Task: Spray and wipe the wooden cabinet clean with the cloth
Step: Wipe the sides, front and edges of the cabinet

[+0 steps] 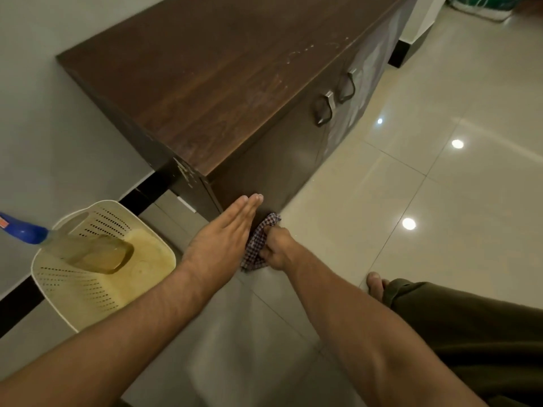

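Both bare forearms reach forward to the low near corner of the cabinet (pixel 223 92). The left hand (pixel 223 233) is flat, fingers straight and held together, tips at the cabinet's front by that corner. The right hand (pixel 276 248) is just beside it at the cabinet's foot, fingers curled, gripping the bunched cloth (pixel 258 242).

No legible text, brand, number or sign anywhere. Only a small orange label patch (pixel 3 223) on the blue plastic spray-bottle head (pixel 25 231), just left of the cream perforated plastic basket (pixel 88 301). Cut by the frame edge, lettering too blurred to read.
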